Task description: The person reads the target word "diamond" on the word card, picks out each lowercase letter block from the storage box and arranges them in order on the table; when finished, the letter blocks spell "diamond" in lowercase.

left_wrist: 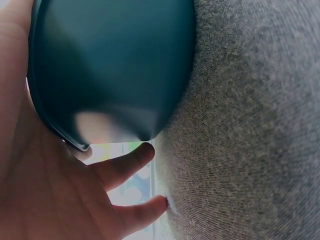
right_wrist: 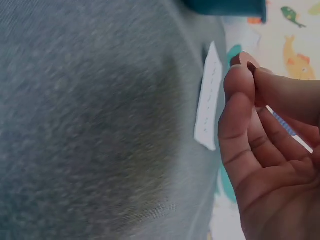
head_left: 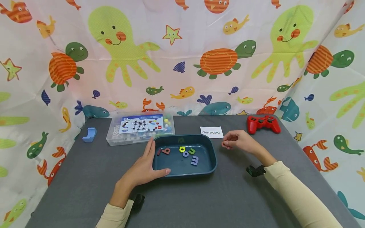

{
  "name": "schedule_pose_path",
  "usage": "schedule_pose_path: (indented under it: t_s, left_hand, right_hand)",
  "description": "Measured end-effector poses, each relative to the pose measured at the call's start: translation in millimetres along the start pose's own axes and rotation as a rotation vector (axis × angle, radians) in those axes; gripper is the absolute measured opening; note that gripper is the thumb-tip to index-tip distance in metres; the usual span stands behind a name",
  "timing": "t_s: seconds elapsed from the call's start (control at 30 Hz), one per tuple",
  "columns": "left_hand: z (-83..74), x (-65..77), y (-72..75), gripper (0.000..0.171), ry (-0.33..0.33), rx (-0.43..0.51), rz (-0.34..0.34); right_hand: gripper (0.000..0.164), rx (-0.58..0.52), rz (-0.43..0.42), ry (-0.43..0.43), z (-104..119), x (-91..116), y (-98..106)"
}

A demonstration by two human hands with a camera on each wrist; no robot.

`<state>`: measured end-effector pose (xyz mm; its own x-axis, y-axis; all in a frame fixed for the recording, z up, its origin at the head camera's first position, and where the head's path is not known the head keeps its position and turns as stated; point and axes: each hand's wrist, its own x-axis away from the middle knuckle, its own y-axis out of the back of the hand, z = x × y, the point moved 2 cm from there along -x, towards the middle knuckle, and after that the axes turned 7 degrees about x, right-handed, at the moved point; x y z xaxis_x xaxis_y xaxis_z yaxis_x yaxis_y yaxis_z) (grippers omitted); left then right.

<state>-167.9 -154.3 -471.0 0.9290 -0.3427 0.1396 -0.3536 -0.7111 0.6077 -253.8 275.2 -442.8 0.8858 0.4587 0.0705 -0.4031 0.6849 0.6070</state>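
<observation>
A dark teal tray (head_left: 182, 174) lies on the table with several small letters in it: a purple m (head_left: 195, 160), a purple ring-shaped letter (head_left: 185, 154), a yellow one (head_left: 182, 149), a green one (head_left: 192, 151) and reddish-brown ones (head_left: 166, 151). My left hand (head_left: 144, 167) rests against the tray's left end, thumb along the near rim and straight fingers by the far-left corner. Right of the tray, my right hand (head_left: 238, 141) pinches a small reddish-brown letter (right_wrist: 243, 59) between thumb and forefinger. Its shape is mostly hidden by the fingertips.
Behind the tray lies a white card (head_left: 211, 132) reading "diamond". A clear plastic case (head_left: 139, 128) with a molecule-model label stands at back left, near a blue block (head_left: 89, 135). A red game controller (head_left: 263, 124) lies at back right. Patterned cloth (head_left: 182, 63) hangs behind.
</observation>
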Motion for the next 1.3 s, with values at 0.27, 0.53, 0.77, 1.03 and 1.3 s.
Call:
schedule_pose_path:
  t_s: [0.27, 0.53, 0.77, 1.03, 1.3]
  left_hand:
    - [-0.7, -0.9, -0.8, 0.132, 0.006, 0.016, -0.004]
    - [-0.3, -2.4, -1.0, 0.132, -0.002, 0.015, 0.003]
    - [0.5, -2.5, 1.0, 0.133, 0.002, 0.002, -0.005]
    - [1.5, -2.2, 0.0, 0.132, 0.002, 0.000, 0.002]
    - [1.5, -1.3, 0.6, 0.133, 0.007, 0.009, 0.007]
  right_hand:
    - [0.009, 0.110, 0.082, 0.013, -22.1, -7.4, -8.8]
    - [0.028, 0.178, 0.014, -0.011, -27.1, -6.4, -11.0]
    - [0.041, 0.193, 0.010, -0.005, -31.8, -1.0, -12.1]
    - [0.031, 0.187, -0.008, 0.079, -48.3, -3.0, -18.7]
    - [0.034, 0.142, -0.003, 0.174, -67.1, -7.1, -21.6]
